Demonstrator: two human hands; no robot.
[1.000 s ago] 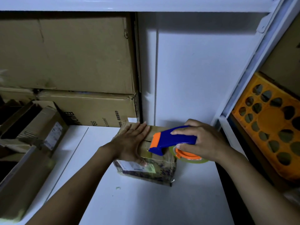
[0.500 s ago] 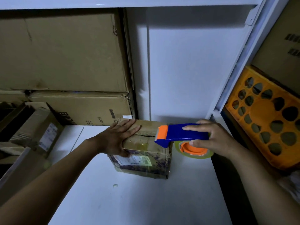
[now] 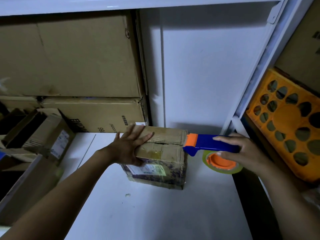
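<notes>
Dim light falls on a white shelf board [image 3: 155, 213] with a white back wall [image 3: 207, 75] behind. Big cardboard boxes [image 3: 69, 58] are stacked far left; an orange crate [image 3: 285, 122] leans in the right bay, past a white post [image 3: 254, 75].

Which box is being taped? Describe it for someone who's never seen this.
On the white shelf surface, right of the big stacked cartons, sits a small cardboard box. The left hand presses flat on its top. Only it has a blue-and-orange tape dispenser at its right top edge.
</notes>
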